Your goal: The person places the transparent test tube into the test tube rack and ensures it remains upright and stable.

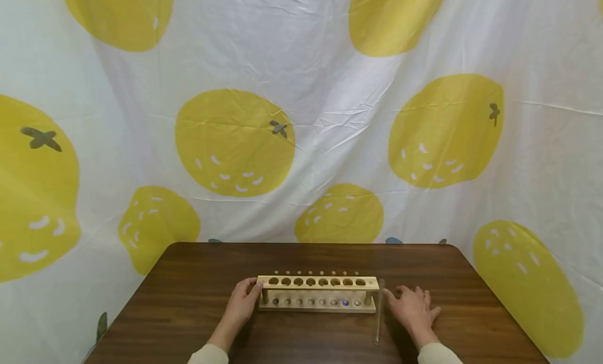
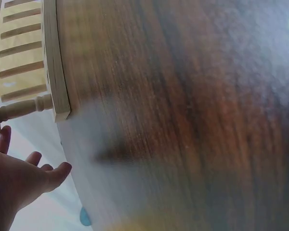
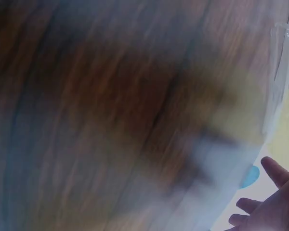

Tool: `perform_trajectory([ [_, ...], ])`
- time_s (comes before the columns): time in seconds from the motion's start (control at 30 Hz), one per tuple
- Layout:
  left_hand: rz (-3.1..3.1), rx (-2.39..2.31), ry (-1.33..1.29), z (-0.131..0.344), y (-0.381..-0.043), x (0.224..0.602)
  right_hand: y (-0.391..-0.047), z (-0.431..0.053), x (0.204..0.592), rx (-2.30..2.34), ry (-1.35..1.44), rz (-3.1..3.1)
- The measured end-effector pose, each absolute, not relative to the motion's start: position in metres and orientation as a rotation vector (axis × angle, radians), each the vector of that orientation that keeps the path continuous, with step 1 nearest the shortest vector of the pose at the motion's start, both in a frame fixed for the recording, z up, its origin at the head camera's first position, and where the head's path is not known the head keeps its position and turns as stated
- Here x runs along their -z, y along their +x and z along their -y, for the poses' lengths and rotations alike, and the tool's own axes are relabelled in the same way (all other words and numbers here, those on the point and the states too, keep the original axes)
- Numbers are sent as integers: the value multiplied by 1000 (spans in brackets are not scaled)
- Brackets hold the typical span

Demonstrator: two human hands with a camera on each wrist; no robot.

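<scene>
The tube is just beside the right end of the 8-hole rack. The right hand is spread and holds nothing, thumb near the tube; a light pinch should suit it. The left hand touches the rack's left end, grip uncertain; gentle pressure toward the bench should prevent sliding.
</scene>
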State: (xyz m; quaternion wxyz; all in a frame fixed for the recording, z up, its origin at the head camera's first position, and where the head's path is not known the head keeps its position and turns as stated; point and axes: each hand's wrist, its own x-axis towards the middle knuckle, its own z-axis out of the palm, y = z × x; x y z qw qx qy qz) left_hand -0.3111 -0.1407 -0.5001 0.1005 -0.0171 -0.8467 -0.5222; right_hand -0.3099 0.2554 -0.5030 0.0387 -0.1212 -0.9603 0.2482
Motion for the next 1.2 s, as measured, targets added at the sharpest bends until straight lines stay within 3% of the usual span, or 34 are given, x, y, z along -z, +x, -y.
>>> perform_trajectory([
  [0.7,2513,1605,-26,142,-314,505,-319,-239,507,-727,-461,3001],
  [1.2,2513,1626,-6,142,-314,503,-314,-270,493,-564,-504,3080],
])
